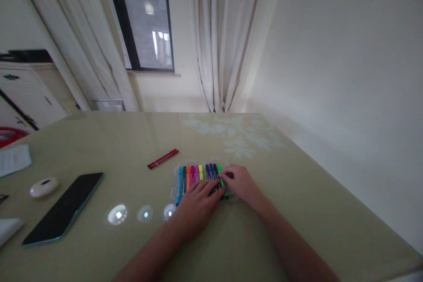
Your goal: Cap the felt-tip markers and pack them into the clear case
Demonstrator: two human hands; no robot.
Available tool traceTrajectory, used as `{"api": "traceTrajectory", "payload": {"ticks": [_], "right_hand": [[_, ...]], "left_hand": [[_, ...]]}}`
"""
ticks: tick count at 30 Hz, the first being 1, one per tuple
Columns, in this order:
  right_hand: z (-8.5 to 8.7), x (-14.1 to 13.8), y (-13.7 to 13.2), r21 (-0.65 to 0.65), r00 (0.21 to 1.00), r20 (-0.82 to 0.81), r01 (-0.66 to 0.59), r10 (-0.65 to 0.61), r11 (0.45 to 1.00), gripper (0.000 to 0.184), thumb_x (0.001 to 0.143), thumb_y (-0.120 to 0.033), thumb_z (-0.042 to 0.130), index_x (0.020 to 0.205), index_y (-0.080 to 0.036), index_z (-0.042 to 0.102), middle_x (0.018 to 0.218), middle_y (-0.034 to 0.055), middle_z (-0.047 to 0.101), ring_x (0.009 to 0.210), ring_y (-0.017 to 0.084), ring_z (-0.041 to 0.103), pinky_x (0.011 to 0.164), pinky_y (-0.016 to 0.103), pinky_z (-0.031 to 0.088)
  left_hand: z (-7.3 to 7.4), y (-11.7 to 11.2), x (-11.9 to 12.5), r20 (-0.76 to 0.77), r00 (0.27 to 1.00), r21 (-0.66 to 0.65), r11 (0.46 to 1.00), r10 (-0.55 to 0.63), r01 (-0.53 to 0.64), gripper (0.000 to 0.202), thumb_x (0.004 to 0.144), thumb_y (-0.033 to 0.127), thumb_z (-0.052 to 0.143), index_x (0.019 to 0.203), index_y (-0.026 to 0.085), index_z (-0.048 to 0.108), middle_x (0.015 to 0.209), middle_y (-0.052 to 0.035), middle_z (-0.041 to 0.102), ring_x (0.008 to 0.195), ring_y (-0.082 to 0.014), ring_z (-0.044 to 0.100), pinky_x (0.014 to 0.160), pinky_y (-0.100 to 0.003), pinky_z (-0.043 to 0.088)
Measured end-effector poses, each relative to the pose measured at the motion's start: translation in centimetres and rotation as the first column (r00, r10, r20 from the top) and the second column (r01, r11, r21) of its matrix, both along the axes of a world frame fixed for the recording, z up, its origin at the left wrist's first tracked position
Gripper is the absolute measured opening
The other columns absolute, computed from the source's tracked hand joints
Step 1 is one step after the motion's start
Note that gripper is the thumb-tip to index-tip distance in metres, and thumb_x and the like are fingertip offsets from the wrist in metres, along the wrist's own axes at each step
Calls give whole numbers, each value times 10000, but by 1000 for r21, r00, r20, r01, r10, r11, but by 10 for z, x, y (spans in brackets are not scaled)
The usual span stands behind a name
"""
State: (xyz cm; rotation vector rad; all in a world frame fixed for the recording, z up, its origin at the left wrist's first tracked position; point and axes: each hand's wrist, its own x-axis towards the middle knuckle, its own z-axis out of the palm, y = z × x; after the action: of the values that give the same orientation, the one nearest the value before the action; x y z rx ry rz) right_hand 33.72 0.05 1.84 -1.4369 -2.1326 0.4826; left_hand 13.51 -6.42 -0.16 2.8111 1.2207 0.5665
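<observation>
A clear plastic case [175,172] lies on the table with several coloured markers [190,175] in a row. My left hand [196,205] rests flat on the near ends of the markers, fingers stretched out. My right hand [239,182] is at the case's right end, fingers curled round the green marker [219,170] there. A red marker [163,158] lies loose on the table, behind and to the left of the case.
The table [297,194] has a pale green cloth. A dark tablet [64,207] and a white oval object [44,187] lie at the left, with papers [13,159] further left. Wall stands to the right; curtains [224,35] and a window behind.
</observation>
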Motion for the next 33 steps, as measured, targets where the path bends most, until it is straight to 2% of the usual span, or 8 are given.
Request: {"api": "traceTrajectory", "payload": {"ticks": [11,15,17,20,22,25,30,33], "right_hand": [[0,0,-1,31,999,-32,-30,31,999,174,917,-212,635,805,-188,765,762,41,723,683,164,610,661,274,421],[1,1,-2,29,996,-85,-25,28,999,206,968,-263,587,878,-180,754,778,42,724,697,172,628,670,275,428],[2,1,-3,37,996,-92,-16,19,999,223,977,-279,573,884,-182,751,778,44,726,694,174,630,671,277,429],[2,-1,-4,53,997,-76,-11,15,999,224,974,-274,567,878,-187,750,774,41,725,679,170,619,664,278,421],[1,-2,-4,60,998,-58,-15,19,998,215,968,-262,566,878,-188,747,770,37,720,673,167,611,662,277,413],[0,-2,-4,66,999,-36,-23,26,998,210,964,-260,566,875,-186,741,774,36,716,679,166,609,666,279,409],[2,-2,-5,66,997,-68,-23,27,998,209,958,-270,569,887,-188,748,786,40,723,683,170,608,672,286,423],[4,-5,-8,34,987,-161,-15,20,999,239,967,-323,574,881,-191,754,773,39,727,685,173,616,672,293,439]], "left_hand": [[5,1,0,68,998,-43,999,-11,14,488,1009,359,586,1486,293,506,1470,-76,590,1316,-272,554,1125,-490,449],[11,18,-22,175,967,-84,982,184,-172,373,1063,365,457,1392,258,598,1351,-89,668,1245,-257,607,1062,-451,486],[13,30,-42,174,905,-60,921,388,-384,334,1066,323,422,1273,236,669,1306,-100,682,1202,-272,619,1043,-463,483],[12,42,-75,107,762,23,764,639,-644,382,1036,238,412,1351,200,623,1384,-138,633,1269,-319,558,1070,-503,442],[10,46,-91,19,680,39,679,733,-733,424,1014,211,407,1399,191,586,1391,-154,623,1253,-340,553,1027,-520,454],[5,49,-103,-51,620,17,621,783,-783,386,1012,255,414,1331,182,619,1298,-157,658,1187,-342,582,962,-493,479],[2,56,-105,37,643,-95,643,765,-760,309,1023,296,412,1087,165,684,1102,-139,695,1071,-302,641,960,-447,495],[7,55,-94,269,683,-182,732,679,-657,282,1024,302,426,1071,171,672,1108,-127,683,1056,-281,645,960,-441,511]]}}
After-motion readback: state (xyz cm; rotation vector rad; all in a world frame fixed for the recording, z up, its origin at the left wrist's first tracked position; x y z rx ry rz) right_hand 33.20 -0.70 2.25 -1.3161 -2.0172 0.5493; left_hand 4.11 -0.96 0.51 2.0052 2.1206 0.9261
